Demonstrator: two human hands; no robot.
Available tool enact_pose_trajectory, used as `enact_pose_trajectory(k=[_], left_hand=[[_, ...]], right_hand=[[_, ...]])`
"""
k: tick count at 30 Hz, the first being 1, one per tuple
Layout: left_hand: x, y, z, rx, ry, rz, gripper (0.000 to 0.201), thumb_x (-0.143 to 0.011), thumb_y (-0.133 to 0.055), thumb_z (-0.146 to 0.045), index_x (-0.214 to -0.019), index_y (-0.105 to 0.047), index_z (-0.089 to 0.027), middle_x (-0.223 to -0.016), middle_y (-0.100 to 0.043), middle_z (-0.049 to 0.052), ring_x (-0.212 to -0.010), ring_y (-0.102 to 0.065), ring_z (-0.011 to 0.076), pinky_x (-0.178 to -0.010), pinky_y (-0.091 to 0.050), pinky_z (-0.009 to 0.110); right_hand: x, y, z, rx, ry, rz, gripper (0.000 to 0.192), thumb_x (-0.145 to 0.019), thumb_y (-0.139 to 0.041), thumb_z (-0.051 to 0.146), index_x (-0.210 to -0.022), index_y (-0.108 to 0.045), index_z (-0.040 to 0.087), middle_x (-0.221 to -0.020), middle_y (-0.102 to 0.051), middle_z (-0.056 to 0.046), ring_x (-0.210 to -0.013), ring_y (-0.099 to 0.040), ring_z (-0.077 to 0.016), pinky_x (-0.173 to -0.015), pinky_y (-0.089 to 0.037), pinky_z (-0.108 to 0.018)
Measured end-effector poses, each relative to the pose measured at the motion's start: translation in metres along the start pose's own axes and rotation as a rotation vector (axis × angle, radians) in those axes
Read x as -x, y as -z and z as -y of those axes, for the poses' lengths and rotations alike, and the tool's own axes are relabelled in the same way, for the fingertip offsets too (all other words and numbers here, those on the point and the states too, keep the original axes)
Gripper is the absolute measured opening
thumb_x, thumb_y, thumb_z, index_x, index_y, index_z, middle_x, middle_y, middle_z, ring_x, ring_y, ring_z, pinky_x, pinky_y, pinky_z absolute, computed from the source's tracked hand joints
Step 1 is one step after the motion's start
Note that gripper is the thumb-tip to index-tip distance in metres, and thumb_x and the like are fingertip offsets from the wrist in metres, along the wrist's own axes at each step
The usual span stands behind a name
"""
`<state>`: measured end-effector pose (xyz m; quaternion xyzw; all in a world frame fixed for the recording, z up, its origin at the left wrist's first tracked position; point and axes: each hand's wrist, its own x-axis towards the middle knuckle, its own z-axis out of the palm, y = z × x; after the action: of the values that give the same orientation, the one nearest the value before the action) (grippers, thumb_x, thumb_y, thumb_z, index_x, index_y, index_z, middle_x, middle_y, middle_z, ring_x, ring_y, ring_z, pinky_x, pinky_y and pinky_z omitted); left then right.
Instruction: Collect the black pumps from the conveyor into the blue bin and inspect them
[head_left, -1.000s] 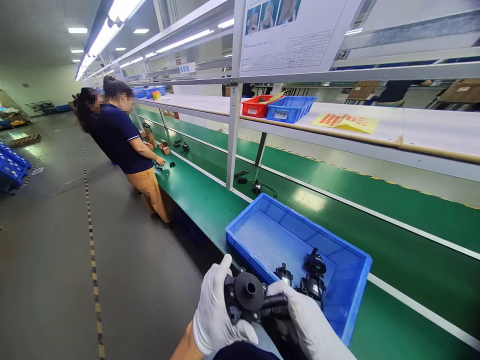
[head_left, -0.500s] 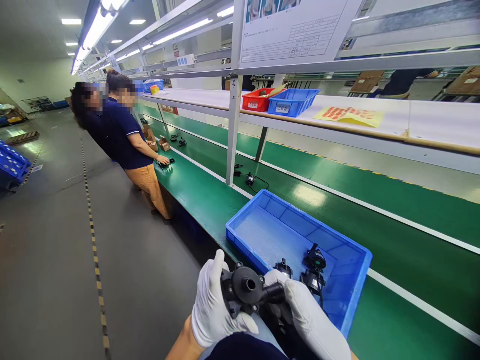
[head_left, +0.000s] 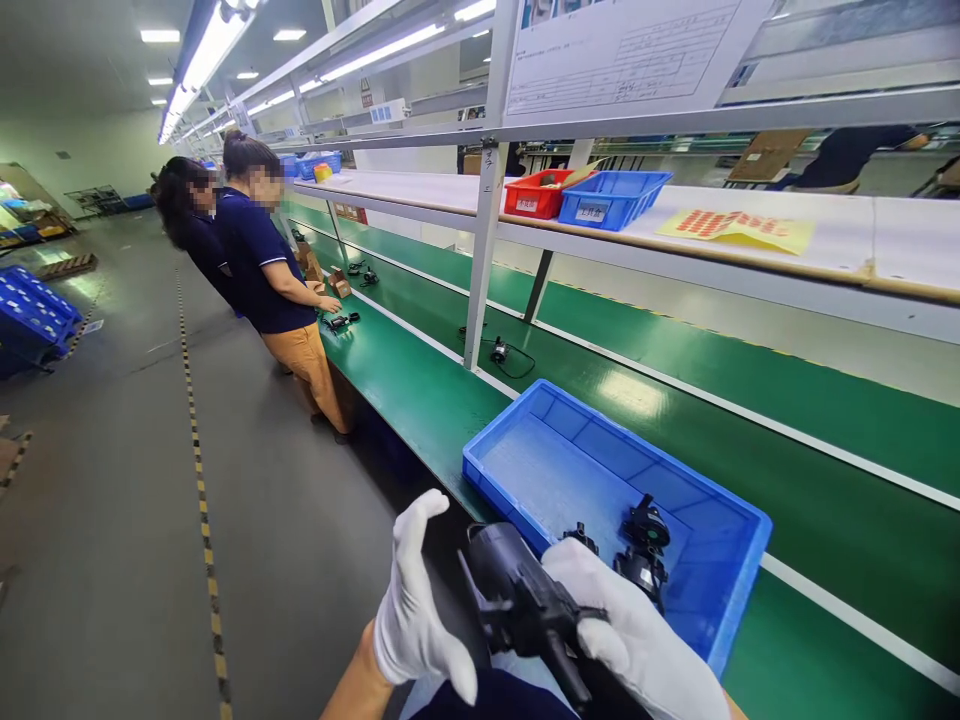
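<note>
My right hand (head_left: 637, 640), in a white glove, grips a black plastic pump part (head_left: 525, 600) at the bottom of the view, in front of the bench edge. My left hand (head_left: 416, 610), also gloved, is beside the part on its left with fingers spread and thumb raised, holding nothing. Just beyond the hands stands a blue tray (head_left: 750, 520) on the green bench, with a few more black pump parts (head_left: 641, 550) lying in its near corner.
A green conveyor belt (head_left: 675, 360) runs along the bench, carrying a black part with a cable (head_left: 499, 352). Two people in dark blue shirts (head_left: 259, 260) work further down on the left. A red bin (head_left: 534, 195) and a blue bin (head_left: 615, 198) sit on the upper shelf.
The black part has been turned so its round port no longer faces me. My left hand has come off it and opened. The view has shifted slightly to the left.
</note>
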<state>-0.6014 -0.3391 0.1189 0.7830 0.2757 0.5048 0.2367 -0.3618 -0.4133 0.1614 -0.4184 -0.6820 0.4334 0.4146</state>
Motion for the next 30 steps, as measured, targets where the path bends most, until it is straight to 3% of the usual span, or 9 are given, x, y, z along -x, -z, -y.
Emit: enact_pose_trajectory(k=[3, 6, 10, 13, 15, 18, 22, 26, 30], left_hand=[[0.003, 0.008, -0.001, 0.137, 0.209, -0.039, 0.094, -0.085, -0.024, -0.086, -0.156, -0.024, -0.023, -0.147, -0.043, 0.018, -0.13, -0.052, 0.035, -0.113, -0.037, 0.055], [-0.001, 0.012, -0.02, 0.221, 0.426, 0.075, 0.066, -0.098, -0.026, -0.067, -0.15, -0.037, -0.028, -0.141, -0.052, 0.013, -0.121, -0.058, 0.0277, -0.111, -0.041, 0.049], [-0.007, 0.003, -0.04, 0.356, 0.605, 0.266, 0.073, -0.093, -0.05, -0.066, -0.154, -0.034, -0.029, -0.155, -0.042, 0.011, -0.138, -0.045, 0.0301, -0.118, -0.034, 0.046], [-0.007, -0.013, -0.036, 0.641, 0.789, 0.205, 0.067, -0.091, -0.057, -0.062, -0.148, -0.045, -0.028, -0.151, -0.048, 0.009, -0.14, -0.043, 0.0285, -0.12, -0.031, 0.044], [-0.005, -0.025, -0.029, 1.004, 0.966, 0.126, 0.056, -0.094, -0.049, -0.065, -0.133, -0.06, -0.026, -0.134, -0.062, 0.009, -0.125, -0.056, 0.0274, -0.108, -0.043, 0.044], [-0.002, -0.036, -0.022, 1.478, 1.14, 0.088, 0.049, -0.091, -0.052, -0.065, -0.111, -0.071, -0.024, -0.101, -0.07, 0.008, -0.085, -0.067, 0.021, -0.073, -0.052, 0.033], [-0.001, -0.04, -0.021, 1.849, 1.075, 0.035, 0.026, -0.093, -0.057, -0.045, -0.106, -0.071, -0.027, -0.084, -0.066, 0.002, -0.05, -0.051, 0.0071, -0.053, -0.037, 0.022], [-0.006, -0.035, -0.021, 1.654, 1.058, 0.067, 0.038, -0.093, -0.052, -0.055, -0.106, -0.07, -0.024, -0.084, -0.067, 0.004, -0.055, -0.055, 0.0108, -0.058, -0.042, 0.026], [-0.018, -0.007, -0.044, 1.012, 0.849, 0.1, 0.056, -0.093, -0.046, -0.067, -0.119, -0.067, -0.022, -0.113, -0.068, 0.009, -0.105, -0.062, 0.0257, -0.097, -0.046, 0.041]], right_hand=[[0.004, 0.001, -0.007, -0.057, -0.087, -0.141, 0.057, -0.095, -0.037, 0.074, -0.082, -0.064, 0.025, -0.08, -0.063, -0.003, -0.074, -0.06, -0.0186, -0.069, -0.051, -0.029], [-0.001, -0.003, -0.008, -0.068, -0.36, -0.324, 0.061, -0.093, -0.034, 0.077, -0.071, -0.056, 0.024, -0.067, -0.058, -0.002, -0.06, -0.052, -0.0178, -0.057, -0.046, -0.029], [-0.023, -0.013, 0.006, -0.063, -0.577, -0.325, 0.068, -0.091, -0.031, 0.08, -0.056, -0.049, 0.025, -0.057, -0.053, -0.002, -0.056, -0.047, -0.0176, -0.059, -0.044, -0.032], [-0.036, -0.021, 0.024, 0.004, -0.581, -0.292, 0.069, -0.084, -0.035, 0.087, -0.053, -0.045, 0.026, -0.052, -0.053, -0.002, -0.053, -0.048, -0.0175, -0.061, -0.044, -0.033], [-0.039, -0.023, 0.036, -0.047, -0.529, -0.237, 0.068, -0.085, -0.035, 0.086, -0.053, -0.044, 0.027, -0.05, -0.054, -0.001, -0.052, -0.049, -0.0172, -0.061, -0.045, -0.032], [-0.038, -0.024, 0.05, -0.092, -0.52, -0.211, 0.065, -0.089, -0.035, 0.08, -0.053, -0.045, 0.027, -0.051, -0.056, -0.001, -0.052, -0.05, -0.0168, -0.063, -0.049, -0.03], [-0.031, -0.024, 0.052, -0.098, -0.57, -0.171, 0.059, -0.092, -0.037, 0.072, -0.056, -0.048, 0.026, -0.054, -0.059, -0.001, -0.054, -0.054, -0.0171, -0.066, -0.05, -0.03], [-0.03, -0.031, 0.045, -0.04, -0.587, -0.126, 0.05, -0.093, -0.036, 0.061, -0.064, -0.052, 0.025, -0.064, -0.063, -0.002, -0.063, -0.059, -0.0187, -0.064, -0.048, -0.03], [-0.043, -0.042, 0.053, 0.117, -0.565, -0.081, 0.024, -0.076, -0.058, 0.045, -0.086, -0.063, 0.023, -0.085, -0.072, -0.003, -0.08, -0.065, -0.0237, -0.074, -0.051, -0.033]])
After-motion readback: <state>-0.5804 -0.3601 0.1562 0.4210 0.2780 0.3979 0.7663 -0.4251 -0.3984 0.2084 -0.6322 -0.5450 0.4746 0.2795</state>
